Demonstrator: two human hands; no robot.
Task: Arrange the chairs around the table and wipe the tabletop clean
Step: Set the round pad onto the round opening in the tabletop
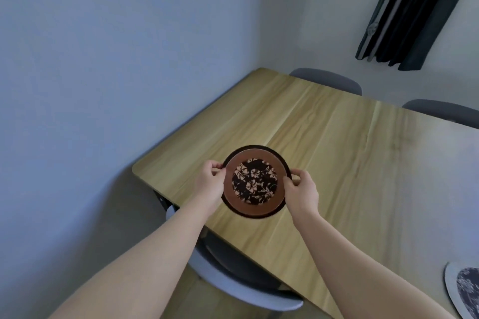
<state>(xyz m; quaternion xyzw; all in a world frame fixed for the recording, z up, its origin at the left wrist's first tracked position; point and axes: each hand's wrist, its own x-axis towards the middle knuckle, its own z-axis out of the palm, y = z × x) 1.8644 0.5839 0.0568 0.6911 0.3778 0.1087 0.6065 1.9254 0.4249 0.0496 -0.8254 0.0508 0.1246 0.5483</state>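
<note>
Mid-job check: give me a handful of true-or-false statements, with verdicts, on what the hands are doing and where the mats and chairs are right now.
1. The left hand and right hand both pinch the brown floral mat at its rim. True.
2. A grey mat lies on the table at the view's lower right. True.
3. The curtain is white. False: it is dark.
4. No chair stands on the table's far side. False: two far chair backs show there.
5. A near chair stands at the table's near edge, beneath the forearms. True.
</note>
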